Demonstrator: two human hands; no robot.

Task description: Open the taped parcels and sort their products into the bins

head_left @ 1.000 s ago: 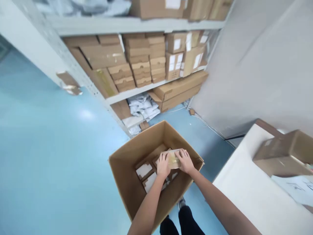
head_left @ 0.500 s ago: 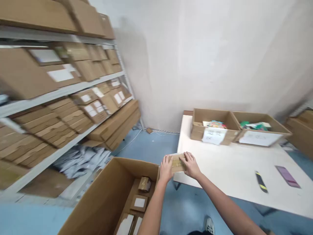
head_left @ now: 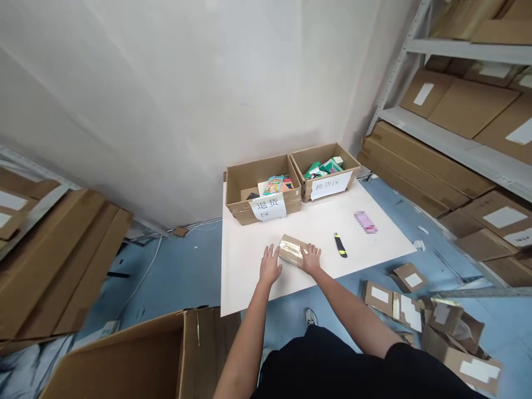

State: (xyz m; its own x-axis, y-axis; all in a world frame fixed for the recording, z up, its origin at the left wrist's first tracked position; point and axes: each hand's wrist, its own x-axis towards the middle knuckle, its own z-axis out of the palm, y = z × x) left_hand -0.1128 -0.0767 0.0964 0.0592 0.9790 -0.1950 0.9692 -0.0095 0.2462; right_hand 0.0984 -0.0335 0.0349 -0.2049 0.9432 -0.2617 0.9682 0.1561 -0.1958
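A small cardboard box (head_left: 291, 250) with shiny clear tape along its top lies on the white table (head_left: 245, 277), near the front edge. At its left end is my left hand (head_left: 270, 268), fingers spread; whether they touch the cardboard I cannot tell. My right hand (head_left: 311, 259) grips the right end, its fingers on the top and side. Just right of that hand lies a black and yellow utility knife (head_left: 340, 245). Farther right on the tabletop is a flat pink item (head_left: 366, 222), blurred by pixels.
Two open cartons with handwritten paper signs, a left carton (head_left: 236, 213) and a right carton (head_left: 306, 191), stand at the table's back. A large open carton (head_left: 124, 360) is at lower left. Opened boxes (head_left: 440, 327) litter the floor at right, beside a loaded shelf (head_left: 469, 52).
My view has turned right. Both hands have brought the small box from above the large carton's edge over to the table. My left hand's fingers have loosened from it.
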